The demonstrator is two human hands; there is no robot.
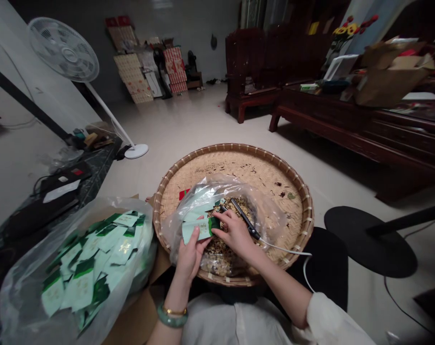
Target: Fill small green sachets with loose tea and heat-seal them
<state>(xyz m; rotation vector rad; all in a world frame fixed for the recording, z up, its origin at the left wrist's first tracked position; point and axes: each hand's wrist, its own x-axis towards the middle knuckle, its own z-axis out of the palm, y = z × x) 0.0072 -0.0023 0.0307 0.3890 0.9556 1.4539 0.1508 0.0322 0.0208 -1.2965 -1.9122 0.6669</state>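
My left hand [191,256] is closed around the lower edge of a pale green paper packet [199,229], thumb on its front. At the packet's dark green end, the fingers of my right hand [235,232] pinch its edge. Beneath both hands, an open clear plastic bag [271,211] holds a loose mix of dried brown and yellowish bits [213,249] and more pale green packets [199,197]. A slim black two-armed tool [245,218] with a white cord lies on the mix, beside my right hand. The bag rests in a round woven bamboo tray [188,167].
To the left, a large plastic bag [19,292] holds many green packets [122,247] above a cardboard box [140,316]. A white fan [68,52] stands behind it. A black round stand base [368,239] is at right, near a dark wooden table [321,115]. The white cord [289,250] crosses the tray's rim.
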